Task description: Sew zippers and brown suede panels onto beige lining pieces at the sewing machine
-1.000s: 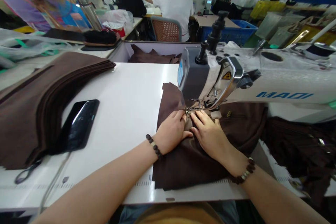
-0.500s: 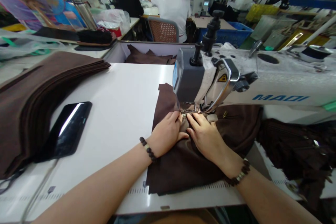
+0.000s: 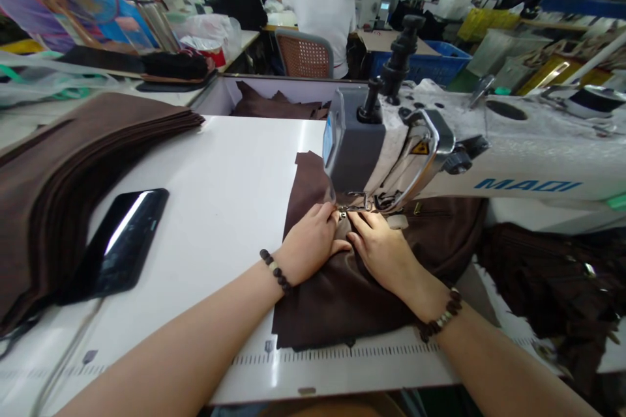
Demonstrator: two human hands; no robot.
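Factory floor all around, rows of workstations running back under strip lights, and a person in a white top (image 3: 320, 6) sits with their back to us at the next station. Up front, the white desk (image 3: 229, 189) fills the view, with a ruler printed along its near edge. On its right stands the sewing machine (image 3: 469, 150), a long white arm with a grey head. Over on the left lies a thick stack of brown pieces (image 3: 73, 169), and just beside it a black phone (image 3: 122, 241), face up and catching the light. Under the machine head is the brown fabric (image 3: 332, 300), spread flat from the needle area down to the near edge of the desk. Both hands are on it, side by side, right in front of the presser foot (image 3: 355, 205). Left hand (image 3: 313, 244) presses down, fingers together and curled onto the cloth, thumb reaching across. Right hand (image 3: 384, 247) lies flat, fingers together and pointing at the foot, tips just short of it. Each wrist wears a bead bracelet.
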